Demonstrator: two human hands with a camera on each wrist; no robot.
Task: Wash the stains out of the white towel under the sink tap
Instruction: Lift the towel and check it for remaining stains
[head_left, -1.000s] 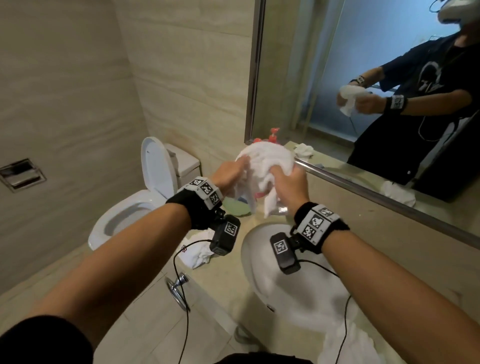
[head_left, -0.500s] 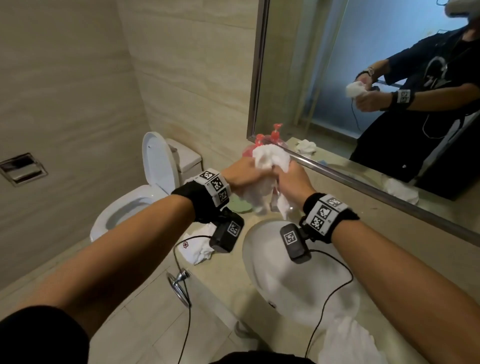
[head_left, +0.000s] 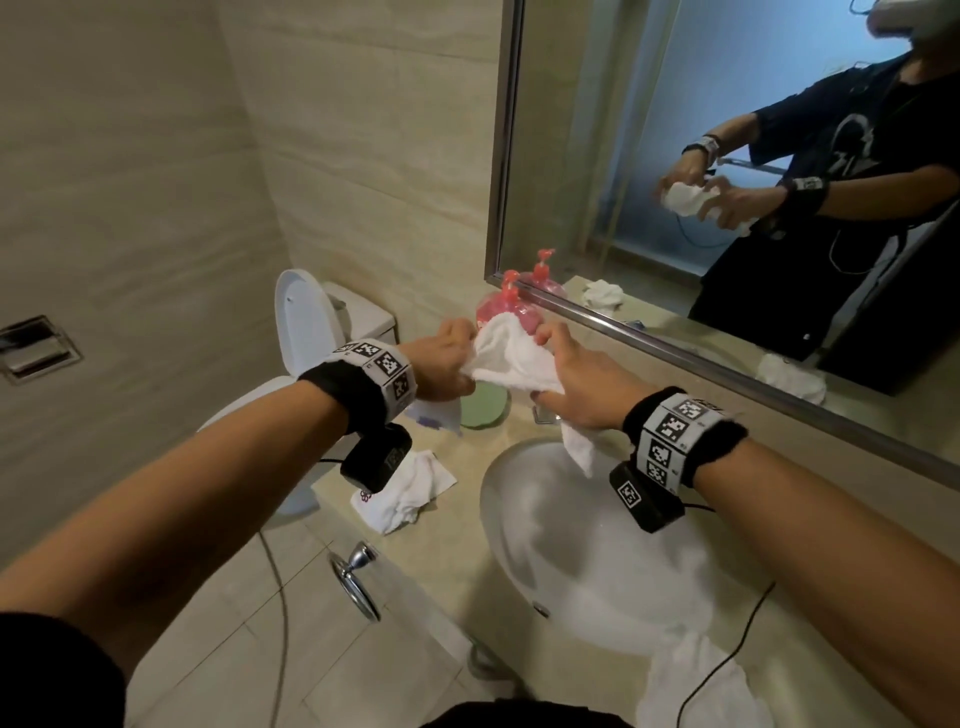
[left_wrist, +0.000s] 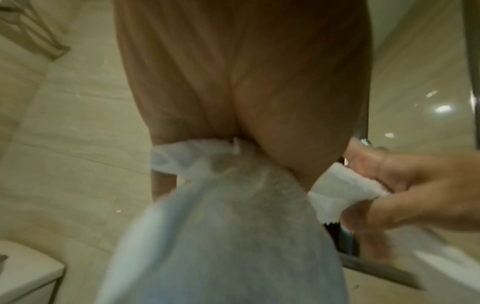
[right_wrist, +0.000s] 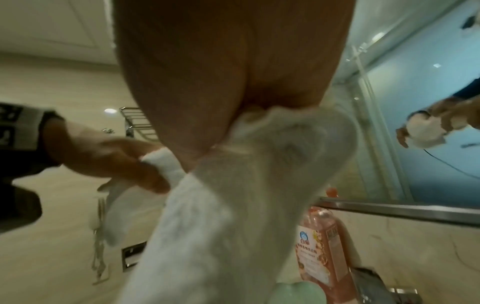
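- While both arms reach forward in the head view, the left hand (head_left: 447, 358) and the right hand (head_left: 582, 384) hold the white towel (head_left: 511, 358) between them, raised above the far rim of the sink (head_left: 524, 499). Each hand's grip is closed on the cloth, fingers curled round a bunched part, and one loose corner hangs down from the right hand toward the basin.
- Behind the towel a pink soap bottle (head_left: 501, 301) stands against the mirror (head_left: 727, 156), and a green dish (head_left: 485, 408) lies on the bench (head_left: 457, 545) just under the hands. A second crumpled cloth (head_left: 410, 491) lies on the bench left of the sink, and another cloth (head_left: 696, 680) drapes over the sink's near edge. A toilet (head_left: 306, 332) with its lid up sits at the left, and a chrome ring (head_left: 358, 587) is fixed to the bench front. The tap is hidden from this view.
- Seen from the left wrist, the left hand (left_wrist: 241, 98) grips the towel (left_wrist: 233, 226), which spills blurred toward the camera; the right hand (left_wrist: 415, 185) pinches another fold at the right.
- Seen from the right wrist, the right hand (right_wrist: 233, 82) clutches the towel (right_wrist: 228, 216), the left hand (right_wrist: 111, 160) pinches a fold at the left, and the soap bottle (right_wrist: 322, 246) stands below the mirror's frame.
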